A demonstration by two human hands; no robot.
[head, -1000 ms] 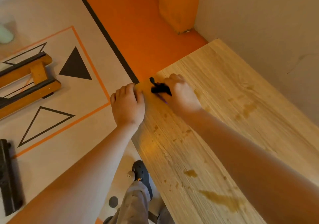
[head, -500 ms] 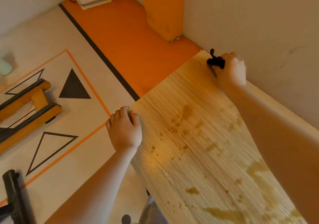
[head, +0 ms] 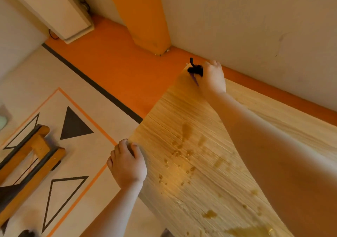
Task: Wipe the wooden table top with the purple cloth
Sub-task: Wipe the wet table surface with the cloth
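Since the picture 1 second ago, the right hand (head: 212,78) has travelled from the near corner of the table, close beside the left hand, across to the far corner by the wall, and it sits at much the same corner as it did half a second ago. The left hand (head: 127,163) has stayed on the near corner throughout.

At this moment the right hand is clenched around the cloth (head: 196,69), which looks nearly black here, with only a thin purple edge showing under the fingers. The bunched cloth is pressed on the table top (head: 182,191) right at its far corner, and 1 loose tail of it sticks up past the edge. The right arm stretches across the wood from the lower right.

The left hand is curled over the near corner of the table, fingers (head: 125,145) bent down over the edge, gripping the wood and nothing else.

Brownish wet stains (head: 186,132) and small droplets lie scattered over the middle of the top between the 2 hands, and larger patches (head: 209,214) sit toward the bottom of the view.

Beyond the table's far edge runs a strip of orange floor (head: 118,68) against a pale wall (head: 255,17), with an orange post (head: 144,17) standing at the wall. To the left lies a pale mat (head: 87,154) printed with dark triangles, with a wooden frame (head: 31,162) lying on it.
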